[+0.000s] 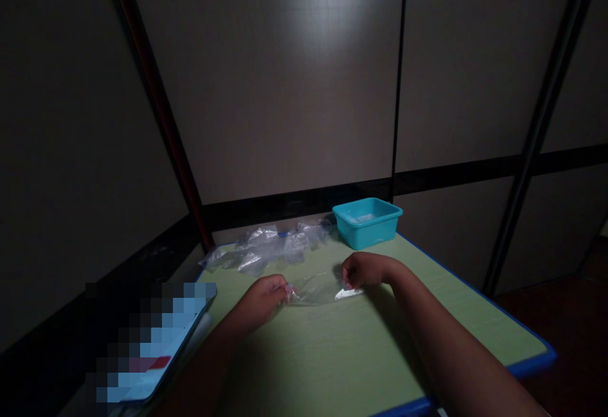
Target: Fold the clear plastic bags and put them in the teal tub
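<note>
A clear plastic bag [316,289] is stretched between my two hands, low over the green table [332,353]. My left hand [266,296] pinches the bag's left end. The bag's right end is gripped by my right hand [363,270], its fingers curled closed. Several more clear plastic bags [266,249] lie in a loose spread along the table's far side, beyond my left hand. Just past my right hand stands a turquoise plastic basket [368,227] with something pale inside that I cannot make out.
At the left edge of the table, a tablet-like flat object [166,353] with a lit, pixelated surface leans beside my left forearm. Dark-framed panels [294,100] rise right behind the table. Blue edging [527,363] borders the tabletop.
</note>
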`<state>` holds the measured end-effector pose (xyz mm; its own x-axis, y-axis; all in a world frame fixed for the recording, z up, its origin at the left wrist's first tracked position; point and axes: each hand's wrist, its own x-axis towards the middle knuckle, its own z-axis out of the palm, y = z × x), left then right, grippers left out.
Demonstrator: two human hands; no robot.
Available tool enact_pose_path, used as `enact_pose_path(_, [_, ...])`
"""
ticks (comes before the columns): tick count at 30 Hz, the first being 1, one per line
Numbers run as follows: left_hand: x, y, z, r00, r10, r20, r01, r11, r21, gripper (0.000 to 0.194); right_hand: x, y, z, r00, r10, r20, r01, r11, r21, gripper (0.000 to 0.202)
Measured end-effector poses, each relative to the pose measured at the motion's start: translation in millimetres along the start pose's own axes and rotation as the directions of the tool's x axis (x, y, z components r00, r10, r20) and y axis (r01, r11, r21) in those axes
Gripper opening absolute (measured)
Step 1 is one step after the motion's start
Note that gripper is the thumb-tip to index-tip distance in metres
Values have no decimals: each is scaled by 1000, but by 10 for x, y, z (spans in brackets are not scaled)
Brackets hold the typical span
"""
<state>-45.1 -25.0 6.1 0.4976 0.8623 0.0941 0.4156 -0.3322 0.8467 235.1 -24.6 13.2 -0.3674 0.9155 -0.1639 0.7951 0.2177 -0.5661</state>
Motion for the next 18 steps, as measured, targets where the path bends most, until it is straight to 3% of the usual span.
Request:
enact_pose_path(7, [5,9,-18,1000,-1,-8,0,995,-102,22,-47,-2,-38,1000,-6,-23,6,1000,15,21])
enact_pose_path(10, [19,-24,-21,998,-62,-13,60,990,-128,23,-62,-27,-44,1000,6,-14,-6,1000,12,21])
enact_pose_path(14, [23,-53,-24,988,-146,-43,141,985,-103,19,-78,-70,-42,999,42,23,-42,999,23,21])
enact_pose_path(18, [38,-112,-34,989,-130,-66,128,991,-31,21,-78,-88,-28,995,75,71,-80,995,66,25])
